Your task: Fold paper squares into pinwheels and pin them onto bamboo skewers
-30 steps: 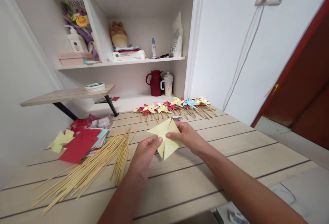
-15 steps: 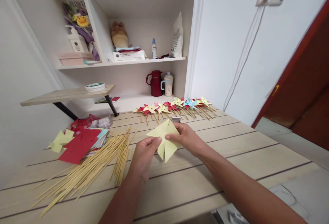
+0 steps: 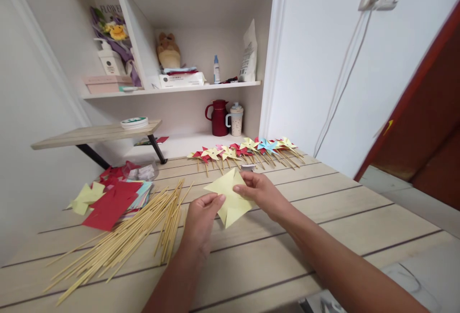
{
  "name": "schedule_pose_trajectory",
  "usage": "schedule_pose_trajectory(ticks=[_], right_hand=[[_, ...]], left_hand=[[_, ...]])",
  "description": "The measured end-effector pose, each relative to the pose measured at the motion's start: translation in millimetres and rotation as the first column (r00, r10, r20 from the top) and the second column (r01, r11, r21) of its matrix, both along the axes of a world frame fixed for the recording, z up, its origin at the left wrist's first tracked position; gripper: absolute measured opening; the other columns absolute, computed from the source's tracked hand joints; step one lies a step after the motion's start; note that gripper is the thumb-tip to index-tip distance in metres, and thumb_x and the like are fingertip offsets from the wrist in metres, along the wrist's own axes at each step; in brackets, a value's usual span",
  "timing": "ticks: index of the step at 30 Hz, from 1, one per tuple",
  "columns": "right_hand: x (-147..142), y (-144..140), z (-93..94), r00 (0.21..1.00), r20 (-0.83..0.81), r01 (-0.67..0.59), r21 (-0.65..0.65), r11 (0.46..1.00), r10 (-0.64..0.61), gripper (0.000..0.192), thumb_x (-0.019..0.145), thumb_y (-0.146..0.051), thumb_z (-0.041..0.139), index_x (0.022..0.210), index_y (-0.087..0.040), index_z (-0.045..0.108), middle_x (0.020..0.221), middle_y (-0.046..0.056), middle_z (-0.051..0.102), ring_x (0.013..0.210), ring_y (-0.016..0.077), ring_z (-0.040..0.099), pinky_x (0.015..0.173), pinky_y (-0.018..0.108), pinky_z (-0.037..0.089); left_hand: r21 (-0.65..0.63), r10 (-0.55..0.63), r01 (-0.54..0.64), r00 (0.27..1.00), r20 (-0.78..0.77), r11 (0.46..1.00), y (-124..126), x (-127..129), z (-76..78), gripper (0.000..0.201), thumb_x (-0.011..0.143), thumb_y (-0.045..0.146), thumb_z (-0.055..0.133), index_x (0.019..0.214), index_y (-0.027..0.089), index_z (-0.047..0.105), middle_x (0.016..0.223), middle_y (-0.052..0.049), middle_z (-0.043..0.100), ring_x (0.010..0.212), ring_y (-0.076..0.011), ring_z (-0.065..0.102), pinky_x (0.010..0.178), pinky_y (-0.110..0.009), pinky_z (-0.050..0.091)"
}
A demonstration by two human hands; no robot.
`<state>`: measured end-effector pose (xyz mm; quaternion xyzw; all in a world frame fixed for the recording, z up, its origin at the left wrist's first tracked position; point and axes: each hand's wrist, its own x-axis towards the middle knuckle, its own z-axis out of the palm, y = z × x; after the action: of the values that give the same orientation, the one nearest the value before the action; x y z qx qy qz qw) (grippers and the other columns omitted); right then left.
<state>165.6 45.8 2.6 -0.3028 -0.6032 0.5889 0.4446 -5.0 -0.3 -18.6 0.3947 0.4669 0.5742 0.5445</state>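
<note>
One pale yellow cut-paper piece [image 3: 85,199] lies at the far left of the desk [image 3: 359,224] in my feed, beside red paper sheets [image 3: 112,203]; then comes a loose spread of thin wooden sticks [image 3: 124,240]. My left hand [image 3: 201,213] pinches the left edge of the pale yellow paper sheet [image 3: 230,206] between thumb and fingers, holding it up over the desk. My right hand [image 3: 261,192] grips its right side, thumb on top. Behind, a row of paper pinwheels [image 3: 248,145] reaches farther right. I judge the step in hand to be shaping this sheet: I see no corner brought to its middle. The next move, I think, calls for one hand to steady it while the other bends a corner inward.
</note>
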Motion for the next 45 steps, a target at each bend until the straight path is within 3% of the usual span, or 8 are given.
schedule_pose_trajectory(ticks=[8,11,15,19,24,30,39,45], right_hand=[[-2.1,1.2,-2.7,0.995,0.057,0.079,0.061,0.995,-0.082,0.03,0.078,-0.042,0.074,0.093,-0.018,0.066,0.079,0.002,0.067,0.067,0.0159,0.06,0.061,0.028,0.043],[-0.6,1.9,-2.8,0.972,0.07,0.201,0.24,0.95,-0.223,0.034,0.085,-0.041,0.068,0.113,-0.022,0.064,0.091,0.004,0.068,0.082,0.0199,0.063,0.072,0.033,0.049],[3.9,-1.0,-0.3,0.87,0.072,0.314,0.681,0.662,-0.487,0.047,0.087,-0.037,0.069,0.132,-0.03,0.056,0.12,0.008,0.061,0.112,0.0258,0.057,0.098,0.044,0.045],[0.7,-9.7,-3.0,0.793,0.09,0.163,0.922,0.351,-0.603,0.033,0.086,-0.033,0.072,0.118,-0.031,0.065,0.122,0.008,0.055,0.118,0.029,0.052,0.101,0.048,0.039],[-13.2,-19.8,-12.6,0.687,0.169,-0.016,0.976,0.218,-0.707,0.025,0.088,-0.026,0.068,0.112,-0.033,0.069,0.114,0.007,0.058,0.106,0.0268,0.053,0.089,0.043,0.038],[-15.7,-19.2,-12.7,0.694,0.109,0.082,0.97,0.228,-0.712,0.01,0.091,-0.026,0.065,0.086,-0.028,0.073,0.096,0.005,0.06,0.091,0.0225,0.054,0.082,0.041,0.035],[-13.8,-13.6,-8.5,0.78,0.142,0.22,0.85,0.479,-0.609,0.011,0.088,-0.028,0.07,0.078,-0.023,0.069,0.089,0.004,0.057,0.09,0.0229,0.056,0.086,0.043,0.039],[-12.9,-13.1,-4.7,0.812,0.164,0.234,0.788,0.569,-0.56,0.014,0.086,-0.027,0.071,0.074,-0.022,0.068,0.091,0.004,0.056,0.092,0.023,0.055,0.083,0.041,0.042]], left_hand=[[-0.009,0.013,-0.014,0.997,-0.071,1.0,1.0,0.4,1.5,0.033,0.064,0.038,0.085,0.081,0.011,0.076,0.082,-0.011,0.077,0.072,-0.0195,0.068,0.067,-0.028,0.051],[-0.031,0.06,-0.059,0.998,0.015,0.998,3.7,-2.9,3.4,0.031,0.062,0.034,0.087,0.081,0.011,0.076,0.082,-0.01,0.077,0.072,-0.0177,0.068,0.067,-0.026,0.052],[-0.093,0.175,-0.161,0.97,0.17,0.983,7.9,-13.8,7.9,0.029,0.058,0.024,0.09,0.08,0.012,0.075,0.083,-0.009,0.077,0.072,-0.0154,0.068,0.067,-0.024,0.054],[-0.094,0.177,-0.157,0.944,0.277,0.983,10.1,-24.5,9.1,0.029,0.06,0.023,0.089,0.082,0.011,0.073,0.085,-0.01,0.076,0.074,-0.0161,0.069,0.068,-0.024,0.055],[-0.057,0.117,-0.104,0.932,0.342,0.993,8.0,-24.7,8.9,0.032,0.062,0.023,0.088,0.088,0.011,0.073,0.09,-0.011,0.076,0.077,-0.0169,0.069,0.07,-0.025,0.054],[-0.025,0.09,-0.086,0.955,0.284,0.996,2.4,-14.5,11.1,0.031,0.063,0.028,0.087,0.086,0.011,0.074,0.087,-0.01,0.075,0.078,-0.0171,0.068,0.075,-0.027,0.053],[0.002,0.138,-0.141,0.971,0.194,0.99,-3.6,-4.0,16.1,0.029,0.057,0.033,0.088,0.071,0.015,0.072,0.071,-0.002,0.07,0.065,-0.0119,0.06,0.064,-0.023,0.046],[0.012,0.136,-0.14,0.976,0.172,0.99,-3.1,-2.7,15.4,0.027,0.059,0.032,0.088,0.072,0.014,0.072,0.077,-0.005,0.072,0.074,-0.0153,0.062,0.071,-0.025,0.047]])
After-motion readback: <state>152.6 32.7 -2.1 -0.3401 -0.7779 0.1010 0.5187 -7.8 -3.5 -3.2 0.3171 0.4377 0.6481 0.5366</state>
